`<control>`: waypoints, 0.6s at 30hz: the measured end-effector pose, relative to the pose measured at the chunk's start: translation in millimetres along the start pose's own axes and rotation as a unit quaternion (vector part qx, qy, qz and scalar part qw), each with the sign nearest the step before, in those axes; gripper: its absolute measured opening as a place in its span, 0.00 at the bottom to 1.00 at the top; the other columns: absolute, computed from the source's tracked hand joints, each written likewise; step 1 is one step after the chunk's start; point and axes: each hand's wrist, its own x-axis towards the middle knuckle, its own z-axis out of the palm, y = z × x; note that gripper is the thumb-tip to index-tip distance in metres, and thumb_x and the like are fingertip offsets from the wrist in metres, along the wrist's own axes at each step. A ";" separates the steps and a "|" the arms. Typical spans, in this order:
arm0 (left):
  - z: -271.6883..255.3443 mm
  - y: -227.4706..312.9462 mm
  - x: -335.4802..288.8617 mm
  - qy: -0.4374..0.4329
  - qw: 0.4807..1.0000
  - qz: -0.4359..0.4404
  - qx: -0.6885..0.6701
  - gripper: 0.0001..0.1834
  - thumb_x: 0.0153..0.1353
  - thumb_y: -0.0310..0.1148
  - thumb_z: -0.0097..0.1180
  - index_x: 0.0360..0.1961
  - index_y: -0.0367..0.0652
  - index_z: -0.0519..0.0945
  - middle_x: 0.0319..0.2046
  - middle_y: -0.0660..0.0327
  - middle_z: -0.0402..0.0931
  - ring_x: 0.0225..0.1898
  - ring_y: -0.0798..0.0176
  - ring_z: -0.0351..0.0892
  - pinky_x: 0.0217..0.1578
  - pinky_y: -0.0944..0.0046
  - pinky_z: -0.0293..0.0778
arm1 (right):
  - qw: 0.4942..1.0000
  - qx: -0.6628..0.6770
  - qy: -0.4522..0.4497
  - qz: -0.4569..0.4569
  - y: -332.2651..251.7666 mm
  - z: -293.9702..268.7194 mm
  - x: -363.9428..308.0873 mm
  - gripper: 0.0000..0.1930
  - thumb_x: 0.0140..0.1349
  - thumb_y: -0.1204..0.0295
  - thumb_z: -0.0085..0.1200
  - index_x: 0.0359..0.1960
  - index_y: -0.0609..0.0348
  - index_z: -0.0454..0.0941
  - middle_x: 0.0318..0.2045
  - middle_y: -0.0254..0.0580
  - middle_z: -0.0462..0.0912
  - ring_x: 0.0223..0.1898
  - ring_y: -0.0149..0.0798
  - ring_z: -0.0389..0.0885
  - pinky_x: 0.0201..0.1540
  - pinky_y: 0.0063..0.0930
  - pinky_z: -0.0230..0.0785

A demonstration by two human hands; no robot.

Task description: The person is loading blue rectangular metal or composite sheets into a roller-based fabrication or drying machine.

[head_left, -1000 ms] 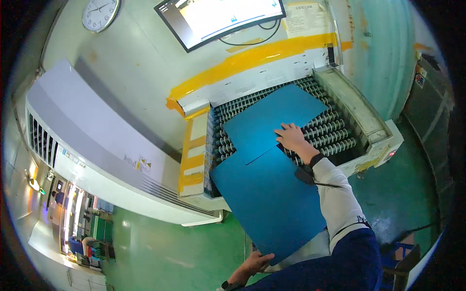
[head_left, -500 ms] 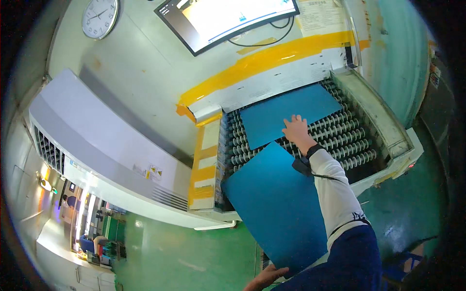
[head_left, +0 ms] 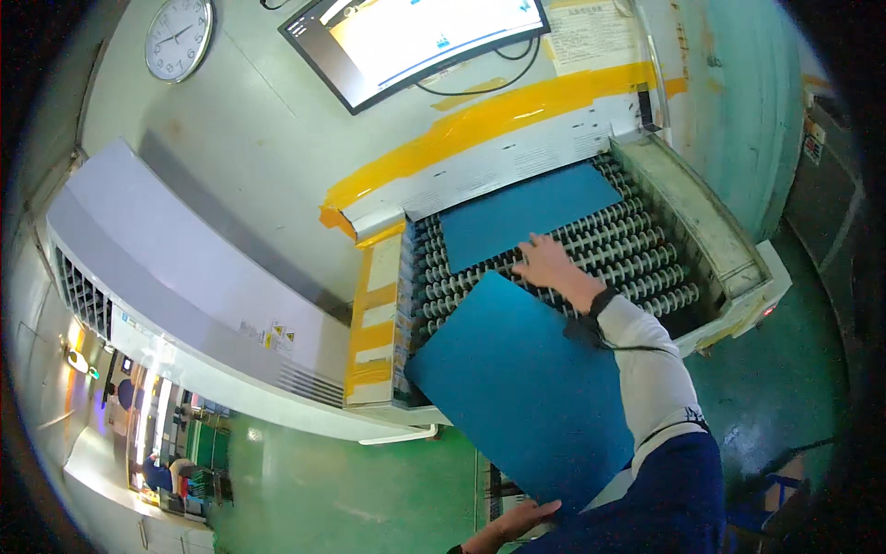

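Observation:
A large blue sheet (head_left: 517, 388) lies tilted over the near end of a roller conveyor (head_left: 646, 249). My left hand (head_left: 512, 524) grips its lower edge at the bottom of the view. My right hand (head_left: 552, 266) rests flat with fingers spread at the sheet's far edge, over the rollers. A second blue sheet (head_left: 526, 212) lies flat on the rollers beyond my right hand, apart from it, close to the machine's mouth under a yellow band (head_left: 498, 120).
A monitor (head_left: 415, 37) and a round clock (head_left: 178, 37) hang on the wall above the machine. A long white housing (head_left: 185, 277) runs along the left. The conveyor has raised side rails (head_left: 701, 222). Green floor (head_left: 323, 489) lies below.
The far blue sheet has travelled up the rollers toward the machine's mouth and away from my right hand. The near sheet has stayed over the conveyor's near end with my left hand on it.

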 end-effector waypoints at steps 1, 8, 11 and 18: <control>2.3 15.5 -9.1 -0.009 1.000 0.001 -0.012 0.32 0.65 0.58 0.48 0.47 0.36 0.80 0.32 0.60 0.80 0.36 0.65 0.75 0.44 0.64 0.68 | 0.999 0.004 -0.024 -0.030 -17.1 -9.4 -16.6 0.34 0.57 0.46 0.54 0.60 0.55 0.70 0.65 0.57 0.62 0.66 0.57 0.59 0.64 0.53 0.55; 26.6 42.6 71.3 -0.235 0.950 0.201 -0.036 0.26 0.70 0.52 0.42 0.54 0.44 0.79 0.37 0.64 0.79 0.30 0.69 0.70 0.40 0.67 0.68 | 0.980 -0.048 -0.118 -0.156 -63.8 -12.7 -131.2 0.42 0.55 0.41 0.55 0.64 0.59 0.65 0.67 0.58 0.57 0.69 0.59 0.52 0.65 0.64 0.48; 35.4 88.7 57.6 -0.323 0.911 0.245 -0.073 0.25 0.73 0.44 0.41 0.66 0.46 0.65 0.48 0.62 0.75 0.33 0.71 0.72 0.40 0.71 0.71 | 0.978 -0.080 -0.137 -0.138 -62.0 -16.0 -149.3 0.46 0.54 0.40 0.56 0.68 0.56 0.58 0.69 0.57 0.53 0.71 0.61 0.47 0.64 0.70 0.44; 22.1 6.0 82.8 -0.290 0.926 0.234 -0.053 0.24 0.72 0.43 0.42 0.64 0.44 0.68 0.49 0.61 0.76 0.40 0.68 0.75 0.45 0.66 0.74 | 0.976 -0.106 -0.155 -0.109 -31.7 -30.1 -120.4 0.46 0.52 0.41 0.59 0.70 0.45 0.57 0.72 0.50 0.48 0.71 0.58 0.47 0.64 0.68 0.45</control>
